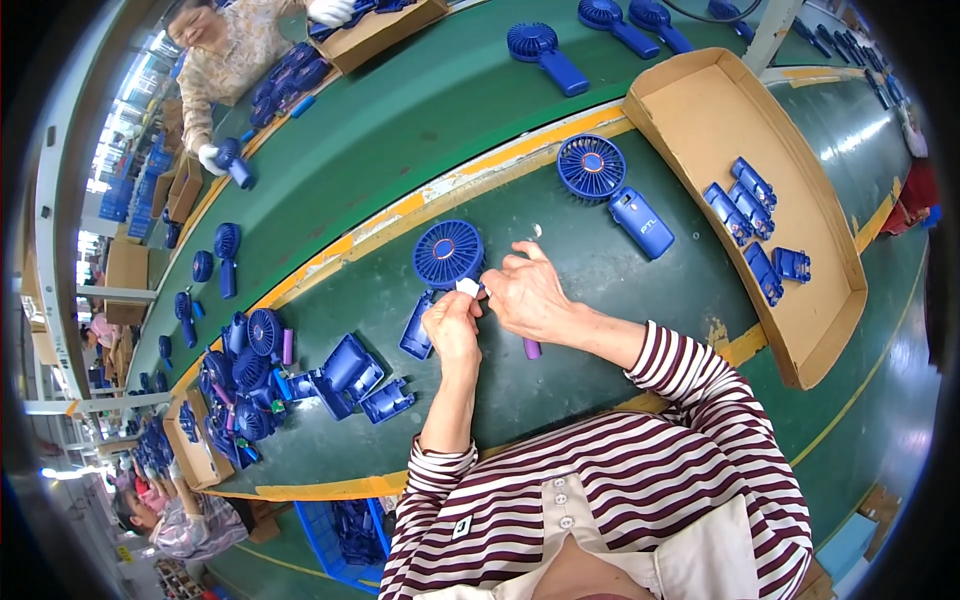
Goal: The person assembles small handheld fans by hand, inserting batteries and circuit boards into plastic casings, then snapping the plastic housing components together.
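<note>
My left hand [453, 328] is closed in a pinch just below the round blue fan head [448, 250]. A small white piece [467, 287] shows at its fingertips; whether it is held or wrapped round a finger, I cannot tell. Right beside it, my right hand [530, 297] has thumb and fingers pressed together, and what they grip is hidden. Left of my left hand lies a blue handle shell [416, 326]. A purple cylindrical battery [532, 348] lies under my right wrist. Beyond my right hand rests another blue handheld fan [592, 168] with its handle [642, 222].
Blue shells [350, 375] and a heap of fans and parts [245, 375] fill the left of the bench. A cardboard tray [810, 310] holding several blue shells stands at right. Past the bench, a green belt [400, 130] carries fans; across it a gloved person handles one [232, 160].
</note>
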Available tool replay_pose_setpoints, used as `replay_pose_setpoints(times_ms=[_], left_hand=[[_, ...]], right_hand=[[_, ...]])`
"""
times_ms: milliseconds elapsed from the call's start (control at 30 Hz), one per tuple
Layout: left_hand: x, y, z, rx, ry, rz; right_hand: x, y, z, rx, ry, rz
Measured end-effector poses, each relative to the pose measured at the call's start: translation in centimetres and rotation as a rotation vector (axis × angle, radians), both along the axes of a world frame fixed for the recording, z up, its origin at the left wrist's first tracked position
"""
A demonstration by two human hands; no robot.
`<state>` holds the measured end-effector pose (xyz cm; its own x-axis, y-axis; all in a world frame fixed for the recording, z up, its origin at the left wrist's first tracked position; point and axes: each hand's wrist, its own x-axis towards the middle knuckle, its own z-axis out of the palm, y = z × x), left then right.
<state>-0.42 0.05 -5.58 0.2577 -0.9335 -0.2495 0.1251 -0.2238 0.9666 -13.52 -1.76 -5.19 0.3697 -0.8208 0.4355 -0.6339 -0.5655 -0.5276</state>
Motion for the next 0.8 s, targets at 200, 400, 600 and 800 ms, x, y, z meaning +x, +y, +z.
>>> replay_pose_setpoints(times_ms=[200,400,600,800], left_hand=[[0.0,0.0,0.4,0.01,-0.037,-0.048],[1.2,0.3,0.4,-0.05,-0.032,-0.141],[1.7,1.5,1.0,-0.224,-0.368,-0.456],[4.5,1.9,4.1,-0.432,-1.206,-0.303]], right_hand=[[-0.6,-0.2,-0.1,-0.26,0.121,0.035],[-2.2,-1.2,2.4,0.828,-0.24,0.099],[-2.4,-2.4,3.6,1.008,-0.814,0.088],[-3.5,-2.3,1.3,1.06,-1.015,0.042]])
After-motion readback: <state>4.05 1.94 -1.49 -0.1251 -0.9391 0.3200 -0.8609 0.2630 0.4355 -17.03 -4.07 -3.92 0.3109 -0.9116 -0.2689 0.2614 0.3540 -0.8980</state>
